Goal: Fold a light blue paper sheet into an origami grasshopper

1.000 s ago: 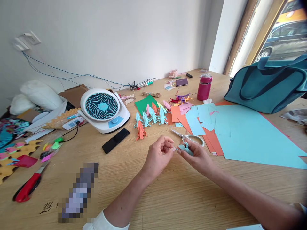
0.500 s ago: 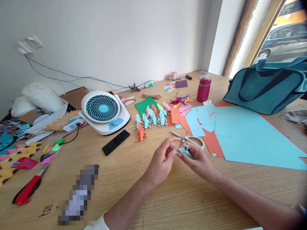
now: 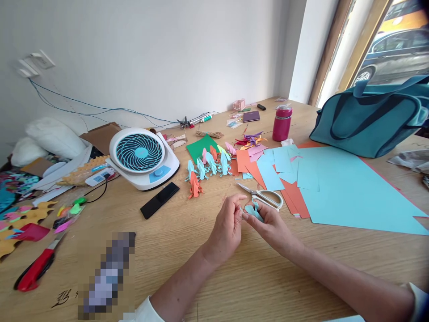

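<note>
Between my hands is a small light-blue folded paper figure. My right hand is closed around its body, thumb on the near side. My left hand pinches a thin end of the same figure at its left side; the fingertips partly hide it. Just beyond my hands lie white-handled scissors, blades pointing left. Farther off, a group of finished-looking folded paper figures in light blue, orange and pink stands beside a green paper sheet.
Light-blue paper and orange strips spread to the right, near a teal bag and a magenta flask. Leftward are a black phone, a white fan and a red-handled knife.
My left index finger has drawn in slightly, and both hands still hold the blue paper figure. The whole view has shifted a little, so things sit slightly farther left.
</note>
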Available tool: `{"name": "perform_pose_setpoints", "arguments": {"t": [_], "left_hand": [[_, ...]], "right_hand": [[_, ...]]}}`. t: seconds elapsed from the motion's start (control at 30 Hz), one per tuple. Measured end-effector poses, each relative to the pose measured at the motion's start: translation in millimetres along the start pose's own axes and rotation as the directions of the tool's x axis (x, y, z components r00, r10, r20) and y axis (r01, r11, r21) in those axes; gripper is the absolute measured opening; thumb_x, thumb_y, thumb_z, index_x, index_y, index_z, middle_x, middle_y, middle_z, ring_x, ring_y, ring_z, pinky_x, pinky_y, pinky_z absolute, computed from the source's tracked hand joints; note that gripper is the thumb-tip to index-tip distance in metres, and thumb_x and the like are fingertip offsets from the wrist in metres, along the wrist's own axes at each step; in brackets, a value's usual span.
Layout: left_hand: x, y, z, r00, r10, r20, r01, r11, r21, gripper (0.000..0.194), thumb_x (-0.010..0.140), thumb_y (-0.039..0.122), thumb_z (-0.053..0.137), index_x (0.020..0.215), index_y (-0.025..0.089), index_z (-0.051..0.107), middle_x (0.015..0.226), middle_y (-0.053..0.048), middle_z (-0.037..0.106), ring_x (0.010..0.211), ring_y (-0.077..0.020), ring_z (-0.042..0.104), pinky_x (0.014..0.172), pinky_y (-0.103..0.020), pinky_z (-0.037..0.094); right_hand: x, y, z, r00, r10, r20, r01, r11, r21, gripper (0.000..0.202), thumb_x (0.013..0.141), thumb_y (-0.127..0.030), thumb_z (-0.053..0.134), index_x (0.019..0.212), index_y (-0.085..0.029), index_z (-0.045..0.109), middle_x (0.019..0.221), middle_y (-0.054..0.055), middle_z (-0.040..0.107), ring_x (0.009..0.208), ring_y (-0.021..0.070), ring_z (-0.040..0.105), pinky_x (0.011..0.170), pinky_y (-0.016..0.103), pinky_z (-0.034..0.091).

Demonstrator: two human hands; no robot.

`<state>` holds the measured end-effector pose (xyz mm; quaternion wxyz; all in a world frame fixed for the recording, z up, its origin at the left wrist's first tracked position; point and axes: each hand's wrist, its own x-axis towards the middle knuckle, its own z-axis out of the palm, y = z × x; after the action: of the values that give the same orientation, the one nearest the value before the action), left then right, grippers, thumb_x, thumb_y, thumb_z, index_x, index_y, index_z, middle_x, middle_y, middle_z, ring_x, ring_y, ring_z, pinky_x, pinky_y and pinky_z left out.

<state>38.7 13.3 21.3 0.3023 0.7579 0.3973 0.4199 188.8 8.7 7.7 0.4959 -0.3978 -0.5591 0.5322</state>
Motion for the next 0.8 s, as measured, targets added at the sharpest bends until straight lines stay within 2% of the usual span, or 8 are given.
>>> {"name": "perform_pose_setpoints", "arguments": {"t": [0.07, 0.13, 0.27, 0.33, 0.47, 0.6, 0.67, 0.8], "left_hand": [[5, -4, -1.6, 0.989, -0.148, 0.017, 0.149, 0.968, -0.201, 0.027, 0.101, 0.033, 0.041, 0.124, 0.022, 0.047, 0.084, -0.001, 0.052, 0.073, -0.0144, 0.051, 0.071, -0.026, 0.045], [9, -7, -3.8, 0.965, -0.259, 0.047, 0.257, 0.887, -0.384, 0.030, 0.100, 0.041, 0.043, 0.122, 0.021, 0.048, 0.079, 0.001, 0.050, 0.068, -0.0127, 0.048, 0.067, -0.024, 0.043], [10, -5, -4.7, 0.932, -0.346, 0.111, 0.356, 0.813, -0.460, 0.039, 0.096, 0.053, 0.047, 0.108, 0.018, 0.058, 0.080, -0.001, 0.055, 0.070, -0.0127, 0.049, 0.069, -0.025, 0.044], [8, -2, -1.9, 0.933, -0.341, 0.114, 0.355, 0.827, -0.435, 0.038, 0.092, 0.053, 0.055, 0.103, 0.017, 0.060, 0.082, -0.002, 0.057, 0.072, -0.0131, 0.051, 0.071, -0.025, 0.045], [5, 1, 3.9, 0.957, -0.289, -0.013, 0.261, 0.883, -0.390, 0.024, 0.087, 0.039, 0.067, 0.085, 0.015, 0.062, 0.084, -0.002, 0.059, 0.078, -0.0133, 0.054, 0.075, -0.024, 0.044], [5, 0, -1.6, 0.956, -0.266, -0.124, 0.198, 0.898, -0.393, 0.017, 0.088, 0.031, 0.067, 0.081, 0.016, 0.062, 0.083, -0.001, 0.059, 0.081, -0.0124, 0.056, 0.077, -0.023, 0.044], [5, -1, -6.4, 0.944, -0.287, -0.164, 0.195, 0.885, -0.423, 0.017, 0.087, 0.030, 0.068, 0.080, 0.016, 0.063, 0.081, 0.000, 0.059, 0.077, -0.0106, 0.055, 0.074, -0.021, 0.045], [5, -2, -8.5, 0.908, -0.391, -0.152, 0.249, 0.794, -0.555, 0.021, 0.083, 0.034, 0.072, 0.085, 0.016, 0.062, 0.080, 0.001, 0.060, 0.065, -0.0082, 0.054, 0.064, -0.021, 0.048]], "right_hand": [[1, 2, 0, 1.000, 0.007, -0.014, -0.006, 0.999, 0.035, 0.034, 0.086, -0.051, 0.065, 0.079, -0.022, 0.049, 0.070, -0.004, 0.045, 0.064, 0.0128, 0.040, 0.060, 0.026, 0.036], [2, 4, 0, 0.999, 0.008, -0.031, -0.006, 0.998, 0.067, 0.032, 0.085, -0.050, 0.067, 0.086, -0.022, 0.052, 0.077, -0.002, 0.052, 0.071, 0.0148, 0.048, 0.067, 0.028, 0.041], [5, 3, -1, 0.998, 0.021, -0.056, -0.013, 0.992, 0.125, 0.038, 0.080, -0.050, 0.072, 0.101, -0.024, 0.053, 0.084, -0.001, 0.059, 0.078, 0.0171, 0.055, 0.073, 0.030, 0.046], [5, 2, -1, 0.998, 0.016, -0.068, -0.005, 0.988, 0.155, 0.041, 0.077, -0.050, 0.075, 0.100, -0.025, 0.052, 0.086, -0.001, 0.060, 0.077, 0.0169, 0.056, 0.072, 0.030, 0.047], [6, 0, -1, 0.996, 0.017, -0.082, -0.002, 0.985, 0.172, 0.045, 0.070, -0.049, 0.082, 0.097, -0.025, 0.055, 0.088, -0.001, 0.061, 0.077, 0.0161, 0.056, 0.069, 0.028, 0.048], [5, -3, -3, 1.000, 0.010, -0.016, -0.005, 0.971, 0.241, 0.045, 0.070, -0.049, 0.082, 0.103, -0.026, 0.061, 0.102, 0.003, 0.067, 0.095, 0.0204, 0.062, 0.084, 0.032, 0.050], [4, -3, -5, 0.998, 0.067, 0.015, -0.068, 0.968, 0.239, 0.044, 0.074, -0.051, 0.078, 0.106, -0.025, 0.064, 0.106, 0.005, 0.069, 0.098, 0.0214, 0.063, 0.085, 0.034, 0.050], [5, 2, -4, 0.989, 0.148, 0.023, -0.149, 0.962, 0.231, 0.039, 0.072, -0.056, 0.079, 0.088, -0.022, 0.069, 0.087, 0.004, 0.071, 0.083, 0.0202, 0.063, 0.077, 0.033, 0.050]]}}
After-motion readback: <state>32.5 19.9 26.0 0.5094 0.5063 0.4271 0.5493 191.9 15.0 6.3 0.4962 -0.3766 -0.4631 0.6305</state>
